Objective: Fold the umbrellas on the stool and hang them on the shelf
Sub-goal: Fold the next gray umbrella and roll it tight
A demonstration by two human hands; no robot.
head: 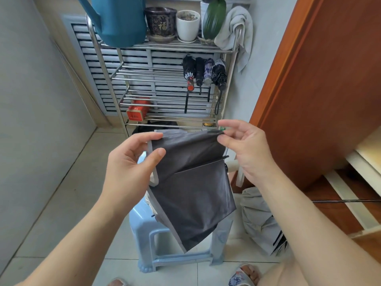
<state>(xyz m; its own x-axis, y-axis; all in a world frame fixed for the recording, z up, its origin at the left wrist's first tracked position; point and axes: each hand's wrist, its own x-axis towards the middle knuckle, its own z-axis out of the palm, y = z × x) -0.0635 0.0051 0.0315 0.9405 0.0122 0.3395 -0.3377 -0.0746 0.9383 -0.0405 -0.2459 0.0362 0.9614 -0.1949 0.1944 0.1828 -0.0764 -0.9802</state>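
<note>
I hold a dark grey umbrella canopy (193,182) with a pale grey edge, spread out above the light blue plastic stool (156,240). My left hand (132,164) pinches its left edge between thumb and fingers. My right hand (245,145) pinches the upper right corner at a rib tip. The fabric hangs down over the stool. Several folded umbrellas (204,73) hang by their straps from the metal shelf (165,93) behind. A pale grey umbrella (259,215) leans on the floor at the right.
A teal watering can (117,19), flower pots (175,23) and a towel (235,27) sit on the shelf's top tier. A red tin (138,109) lies on a lower tier. A wooden door (321,79) stands at the right. My sandalled feet (243,275) are on the tiled floor.
</note>
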